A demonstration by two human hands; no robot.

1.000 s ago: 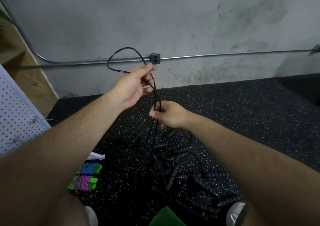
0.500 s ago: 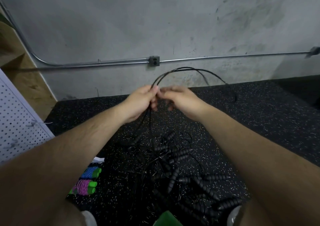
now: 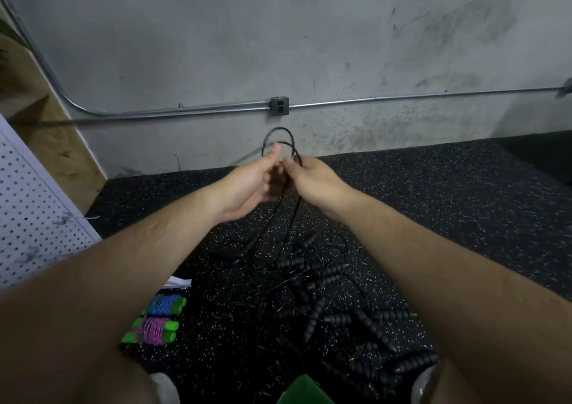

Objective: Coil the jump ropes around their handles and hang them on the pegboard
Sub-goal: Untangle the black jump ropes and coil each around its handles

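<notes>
So, left hand (image 3: pixel 247 183) and right hand (image 3: pixel 312 180) both pinch one thin black jump rope loop (image 3: pixel 278 128) with curled fingers (image 3: pixel 274 152), above the tangled black rope pile (image 3: pixel 312 279).

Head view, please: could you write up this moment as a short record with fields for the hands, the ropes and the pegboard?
left hand: pinches the black rope below its loop
right hand: pinches the same rope, close beside the left hand
black rope: small loop above the hands, strands hanging to the pile
pile: tangled black jump ropes, ribbed handles, on the floor
coiled ropes: blue rope and pink rope, green handles, on the floor
pegboard: white, at left edge
</notes>
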